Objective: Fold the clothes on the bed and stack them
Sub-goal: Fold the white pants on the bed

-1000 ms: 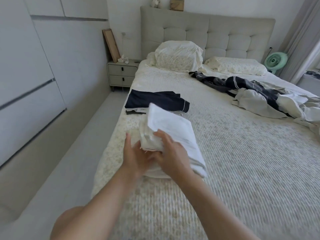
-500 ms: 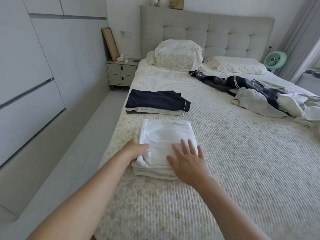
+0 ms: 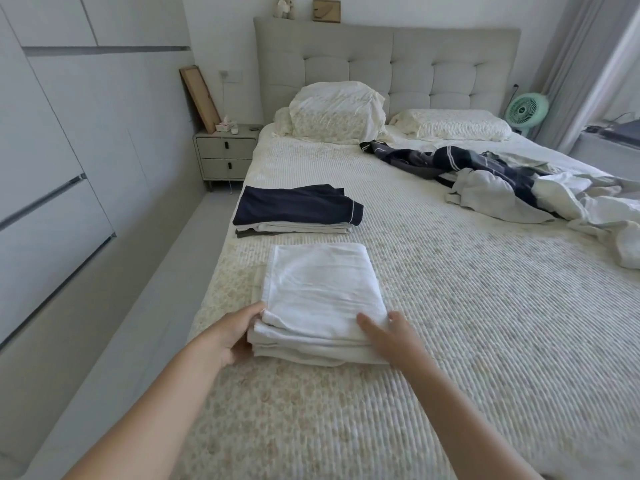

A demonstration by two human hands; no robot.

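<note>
A stack of folded white clothes point(image 3: 320, 289) lies on the bed point(image 3: 450, 323) near its left edge. My left hand point(image 3: 235, 332) touches the stack's near left corner, fingers against the layers. My right hand point(image 3: 389, 336) rests on the near right corner with fingers straight. Behind it sits a second folded stack point(image 3: 298, 209) with a navy garment on top. A heap of unfolded clothes point(image 3: 519, 188), navy, grey and white, sprawls across the right side of the bed.
Two pillows point(image 3: 336, 112) lean at the padded headboard point(image 3: 388, 64). A nightstand point(image 3: 225, 154) stands left of the bed, with white wardrobe doors point(image 3: 69, 150) along the left wall. A green fan point(image 3: 526, 110) sits at the far right.
The white garment was laid flat onto the white stack. Both hands then slid back to the stack's near corners.
</note>
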